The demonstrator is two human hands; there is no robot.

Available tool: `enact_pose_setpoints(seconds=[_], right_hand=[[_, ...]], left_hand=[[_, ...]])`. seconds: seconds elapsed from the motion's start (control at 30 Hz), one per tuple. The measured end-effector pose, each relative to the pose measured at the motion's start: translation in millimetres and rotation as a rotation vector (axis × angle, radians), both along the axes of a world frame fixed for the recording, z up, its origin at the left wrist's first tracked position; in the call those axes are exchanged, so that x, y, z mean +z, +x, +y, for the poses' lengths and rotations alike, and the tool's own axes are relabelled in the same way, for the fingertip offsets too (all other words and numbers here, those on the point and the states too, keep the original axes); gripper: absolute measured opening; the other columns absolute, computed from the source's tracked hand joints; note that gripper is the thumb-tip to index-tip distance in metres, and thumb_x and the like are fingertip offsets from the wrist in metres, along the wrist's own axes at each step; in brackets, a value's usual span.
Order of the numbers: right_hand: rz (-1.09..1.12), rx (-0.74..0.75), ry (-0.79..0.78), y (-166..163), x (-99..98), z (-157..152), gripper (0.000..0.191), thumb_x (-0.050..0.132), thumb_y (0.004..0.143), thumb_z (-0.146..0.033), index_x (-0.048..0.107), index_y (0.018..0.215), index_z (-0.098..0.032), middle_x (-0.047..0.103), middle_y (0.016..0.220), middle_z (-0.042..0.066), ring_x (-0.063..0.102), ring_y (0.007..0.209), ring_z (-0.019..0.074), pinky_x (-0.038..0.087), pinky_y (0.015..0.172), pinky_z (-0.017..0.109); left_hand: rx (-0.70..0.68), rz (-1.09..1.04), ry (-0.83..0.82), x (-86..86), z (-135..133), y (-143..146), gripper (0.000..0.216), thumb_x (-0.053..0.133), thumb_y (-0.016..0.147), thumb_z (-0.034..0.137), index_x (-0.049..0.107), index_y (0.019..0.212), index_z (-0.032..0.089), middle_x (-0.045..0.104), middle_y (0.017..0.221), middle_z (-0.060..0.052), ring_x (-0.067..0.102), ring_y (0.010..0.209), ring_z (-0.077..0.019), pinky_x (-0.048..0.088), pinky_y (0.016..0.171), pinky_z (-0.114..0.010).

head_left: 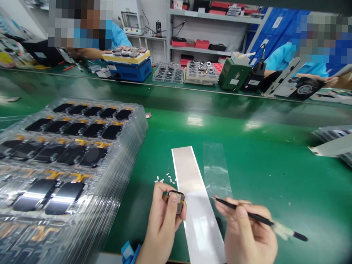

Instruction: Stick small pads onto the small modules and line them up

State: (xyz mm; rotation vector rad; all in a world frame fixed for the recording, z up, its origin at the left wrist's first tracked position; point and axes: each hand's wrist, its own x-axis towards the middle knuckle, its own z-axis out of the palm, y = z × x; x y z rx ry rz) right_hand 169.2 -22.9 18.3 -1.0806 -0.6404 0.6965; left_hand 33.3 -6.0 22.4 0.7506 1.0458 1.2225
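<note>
Head view: over a green bench (293, 170), the left hand (163, 226) pinches a small black-framed part (179, 205), near centre, at the left edge of a pale strip (203, 214). To the right, the right hand (251, 236) grips a slim black tool (259, 218) pointing left. Stacked clear trays (125, 153) hold dark screens (64, 198) at left.

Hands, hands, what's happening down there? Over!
Left hand: gripping small black-edged part. Right hand: holding slim black tool, apart from that part. Pale strip on table between hands; white bits beyond left hand.
</note>
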Motion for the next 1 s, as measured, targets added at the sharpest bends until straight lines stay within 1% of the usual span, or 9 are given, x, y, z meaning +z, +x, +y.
enact_pose_setpoints(seconds=[0.07, 0.13, 0.3, 0.37, 0.47, 0.6, 0.8, 0.9, 1.0], right_hand=[[0.001, -0.062, -0.017, 9.9, 3.7, 0.2, 0.013, 0.077, 0.083, -0.026, 0.066, 0.084, -0.020, 0.071, 0.086, 0.002, 0.077, 0.075, 0.0195, 0.067, 0.068, 0.030], [-0.011, -0.070, -0.021, 18.1, 4.5, 1.1, 0.017, 0.081, 0.079, -0.025, 0.065, 0.083, -0.020, 0.072, 0.085, 0.002, 0.077, 0.076, 0.0191, 0.067, 0.070, 0.030], [-0.077, 0.046, -0.083, 37.8, -0.9, 6.9, 0.020, 0.082, 0.078, -0.024, 0.064, 0.086, -0.021, 0.074, 0.085, 0.002, 0.077, 0.081, 0.0184, 0.065, 0.077, 0.029], [-0.133, 0.095, -0.136, 47.7, -2.8, 7.5, 0.019, 0.081, 0.078, -0.027, 0.066, 0.087, -0.020, 0.074, 0.085, 0.003, 0.077, 0.080, 0.0185, 0.065, 0.076, 0.028], [-0.241, 0.167, -0.219, 60.8, -5.2, 1.7, 0.020, 0.081, 0.078, -0.031, 0.069, 0.083, -0.018, 0.071, 0.083, 0.004, 0.076, 0.071, 0.0182, 0.064, 0.068, 0.027], [-0.295, 0.235, -0.270, 67.8, -13.0, -16.6, 0.021, 0.079, 0.080, -0.034, 0.069, 0.081, -0.016, 0.067, 0.084, 0.004, 0.072, 0.063, 0.0157, 0.063, 0.062, 0.026], [-0.331, 0.258, -0.244, 67.6, -25.7, -33.8, 0.015, 0.075, 0.083, -0.028, 0.068, 0.082, -0.016, 0.064, 0.087, 0.005, 0.072, 0.065, 0.0166, 0.063, 0.065, 0.029], [-0.356, 0.279, -0.251, 67.6, -26.0, -34.2, 0.015, 0.074, 0.084, -0.029, 0.067, 0.082, -0.016, 0.065, 0.086, 0.005, 0.072, 0.066, 0.0176, 0.063, 0.065, 0.030], [-0.370, 0.298, -0.251, 67.6, -24.7, -33.6, 0.015, 0.074, 0.085, -0.029, 0.067, 0.082, -0.016, 0.065, 0.084, 0.005, 0.073, 0.066, 0.0183, 0.063, 0.065, 0.030]], left_hand=[[-0.011, 0.007, 0.006, -1.6, 1.8, -2.7, 0.040, 0.059, 0.092, 0.060, 0.042, 0.088, 0.023, 0.048, 0.056, 0.008, 0.040, 0.049, -0.0070, 0.022, 0.042, -0.014], [-0.048, 0.029, 0.021, -5.1, 2.9, -4.9, 0.039, 0.059, 0.092, 0.058, 0.041, 0.088, 0.024, 0.048, 0.057, 0.008, 0.041, 0.049, -0.0073, 0.024, 0.043, -0.014], [-0.165, 0.173, 0.128, -11.6, -0.4, -7.9, 0.030, 0.054, 0.099, 0.048, 0.037, 0.091, 0.025, 0.048, 0.062, 0.008, 0.043, 0.053, -0.0088, 0.034, 0.050, -0.018], [-0.251, 0.248, 0.179, -9.3, -3.6, -7.4, 0.022, 0.046, 0.104, 0.042, 0.038, 0.093, 0.025, 0.051, 0.067, 0.006, 0.047, 0.058, -0.0103, 0.039, 0.057, -0.021], [-0.423, 0.433, 0.288, -2.5, -7.1, -4.2, 0.013, 0.037, 0.106, 0.031, 0.045, 0.099, 0.024, 0.061, 0.081, 0.000, 0.054, 0.066, -0.0137, 0.043, 0.066, -0.026], [-0.655, 0.648, 0.444, 2.5, -6.0, 4.1, 0.013, 0.045, 0.102, 0.024, 0.058, 0.105, 0.023, 0.070, 0.091, -0.006, 0.066, 0.076, -0.0199, 0.047, 0.069, -0.027], [-0.684, 0.700, 0.569, -1.5, -2.4, 12.5, 0.012, 0.054, 0.098, 0.021, 0.066, 0.099, 0.025, 0.075, 0.087, -0.004, 0.071, 0.077, -0.0224, 0.053, 0.070, -0.026], [-0.672, 0.708, 0.587, -3.7, -2.1, 12.0, 0.012, 0.055, 0.097, 0.020, 0.066, 0.097, 0.026, 0.076, 0.088, -0.004, 0.072, 0.078, -0.0223, 0.054, 0.071, -0.026], [-0.717, 0.764, 0.574, -5.7, -1.7, 11.5, 0.012, 0.053, 0.098, 0.021, 0.064, 0.098, 0.025, 0.076, 0.090, -0.005, 0.072, 0.081, -0.0228, 0.054, 0.072, -0.026]])
